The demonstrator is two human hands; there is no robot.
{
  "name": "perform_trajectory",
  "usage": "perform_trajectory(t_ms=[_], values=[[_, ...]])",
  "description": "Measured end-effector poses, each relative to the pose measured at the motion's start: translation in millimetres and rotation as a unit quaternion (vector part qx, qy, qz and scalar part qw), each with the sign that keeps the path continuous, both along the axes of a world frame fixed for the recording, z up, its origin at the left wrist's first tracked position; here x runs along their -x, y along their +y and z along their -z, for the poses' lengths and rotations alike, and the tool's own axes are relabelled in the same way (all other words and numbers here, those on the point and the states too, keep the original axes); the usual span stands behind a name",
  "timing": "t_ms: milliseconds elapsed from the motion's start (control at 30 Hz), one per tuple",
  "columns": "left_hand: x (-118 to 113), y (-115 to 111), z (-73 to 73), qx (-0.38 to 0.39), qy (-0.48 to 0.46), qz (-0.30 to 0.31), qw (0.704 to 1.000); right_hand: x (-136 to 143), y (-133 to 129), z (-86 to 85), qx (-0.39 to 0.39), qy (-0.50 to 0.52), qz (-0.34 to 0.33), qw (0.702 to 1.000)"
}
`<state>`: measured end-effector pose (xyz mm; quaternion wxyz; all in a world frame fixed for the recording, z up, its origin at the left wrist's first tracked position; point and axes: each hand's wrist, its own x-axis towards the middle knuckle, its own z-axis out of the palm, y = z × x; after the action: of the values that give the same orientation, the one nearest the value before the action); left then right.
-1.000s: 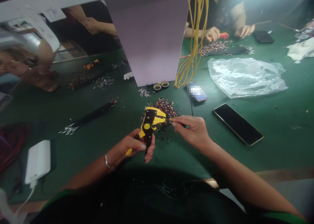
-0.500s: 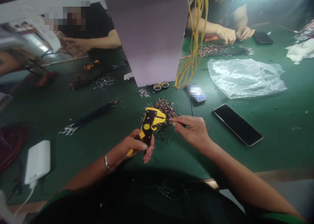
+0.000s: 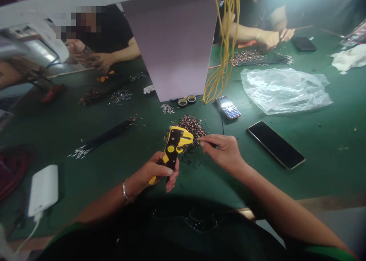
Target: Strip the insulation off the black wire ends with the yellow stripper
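Observation:
My left hand (image 3: 164,170) is wrapped round the handles of a yellow and black wire stripper (image 3: 172,146), whose jaws point right. Between thumb and forefinger, my right hand (image 3: 221,148) pinches a thin black wire (image 3: 198,139), its end at the mouth of the jaws. Most of that wire is hidden by the fingers. Just behind the tool lies a heap of short copper and black wire scraps (image 3: 190,124). A bundle of black wires (image 3: 105,137) with pale tips at one end rests on the green table to the left.
Two tape rolls (image 3: 187,100) and small metal pieces (image 3: 167,108) lie beside a purple-grey panel (image 3: 174,43). Yellow cables (image 3: 225,43) hang there. To the right are a keypad phone (image 3: 228,107), a smartphone (image 3: 276,144) and a plastic bag (image 3: 286,91). A white power bank (image 3: 43,190) lies left. Co-workers' hands (image 3: 270,39) are across the table.
My hands, the wire stripper and the wire stay nearly in place. At the upper left, a co-worker's hands have shifted. The co-worker's hands at the upper right have moved slightly.

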<state>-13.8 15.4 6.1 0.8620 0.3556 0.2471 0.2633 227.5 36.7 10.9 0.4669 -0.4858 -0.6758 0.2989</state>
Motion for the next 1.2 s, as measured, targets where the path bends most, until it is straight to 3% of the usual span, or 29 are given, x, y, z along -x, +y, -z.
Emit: perform_trajectory(t_ms=[267, 833, 933, 1100, 1200], values=[[-1, -2, 0.4, 0.005, 0.000, -0.003, 1.000, 2, 1, -2.2, 0.060, 0.006, -0.018, 0.998], [-5, -2, -1.4, -0.002, 0.009, -0.007, 1.000, 1, 0, 2.5, 0.084, -0.034, -0.052, 0.994], [-4, 0, -1.5, -0.002, 0.016, -0.017, 1.000, -1, 0, 0.1, 0.041, -0.052, -0.032, 0.997], [-4, 4, 0.8, -0.030, 0.030, -0.047, 0.998, -1, -6, -10.1, -0.120, -0.106, 0.066, 0.985], [-5, 3, 2.1, -0.043, 0.031, -0.065, 0.996, 7, -15, -10.3, -0.113, -0.078, 0.038, 0.990]])
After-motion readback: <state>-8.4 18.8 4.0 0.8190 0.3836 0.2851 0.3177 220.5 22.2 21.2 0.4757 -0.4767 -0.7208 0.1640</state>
